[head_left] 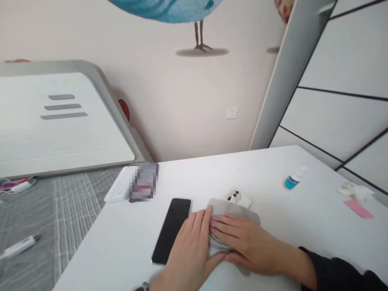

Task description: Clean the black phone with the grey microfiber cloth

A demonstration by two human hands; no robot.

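Note:
A folded grey cloth point(218, 205) lies on the white table, partly over a white smartphone point(244, 201) whose camera lenses show at its top. My right hand point(245, 238) rests flat on the cloth, fingers stretched out to the left. Along the cloth's left edge lies my left hand point(190, 244), its fingers straight and its thumb reaching toward the right hand. Both palms are hidden from view. Just left of my left hand is a second smartphone point(171, 230), screen up and dark, partly covered by that hand.
A small white bottle with a blue label point(291, 182) stands at the right on the table point(260, 169). Farther right are a pink strip point(358, 209) and crumpled white tissue point(357, 190). A white case point(120, 184) and a pixelated item point(144, 182) sit at the left edge.

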